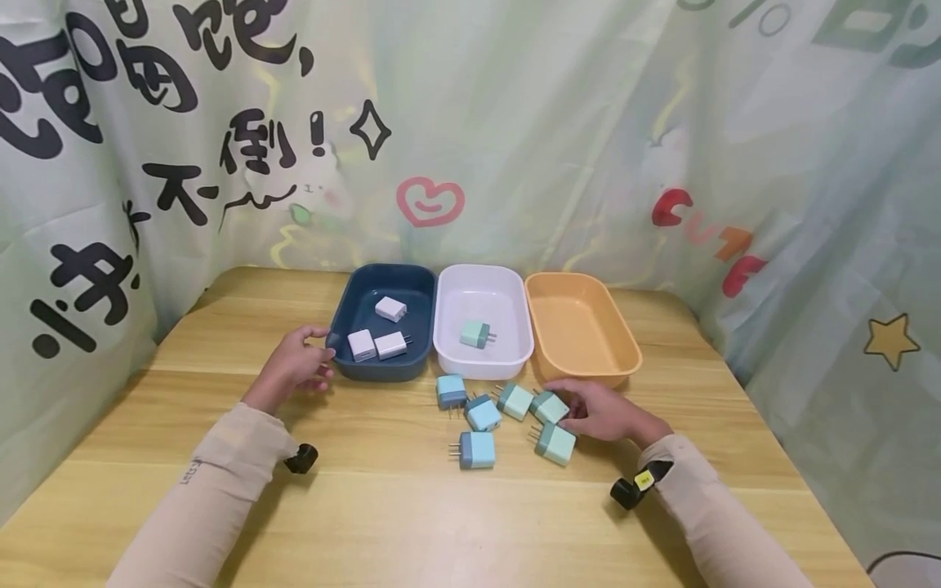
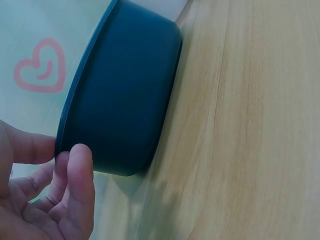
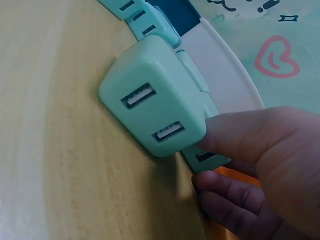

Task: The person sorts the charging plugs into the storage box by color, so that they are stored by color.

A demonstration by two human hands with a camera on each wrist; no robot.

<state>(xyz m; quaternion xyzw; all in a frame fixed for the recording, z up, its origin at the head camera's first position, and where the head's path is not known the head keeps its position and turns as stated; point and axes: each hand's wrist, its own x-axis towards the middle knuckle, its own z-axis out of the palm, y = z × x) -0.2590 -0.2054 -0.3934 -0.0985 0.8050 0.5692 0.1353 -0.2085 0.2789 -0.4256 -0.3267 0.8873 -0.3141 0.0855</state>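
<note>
My left hand (image 1: 297, 367) pinches the rim of the dark blue tray (image 1: 385, 370) at its left side; thumb and fingertips meet over that rim in the left wrist view. On the table, my right hand (image 1: 599, 411) has thumb and fingers around a mint-green USB charger (image 1: 550, 407). Another mint-green charger (image 1: 555, 443) lies right by the thumb and, in the right wrist view, partly hides the held one. A third green charger (image 1: 515, 401) is just to the left. Three blue chargers (image 1: 482, 413) lie farther left, prongs showing.
Three white chargers (image 1: 391, 345) lie in the dark blue tray. Beside it, the white tray (image 1: 483, 367) contains one green charger (image 1: 476, 333). An orange tray (image 1: 584, 325) stands at the right end of the row. A printed curtain (image 1: 507, 147) hangs behind the wooden table (image 1: 412, 514).
</note>
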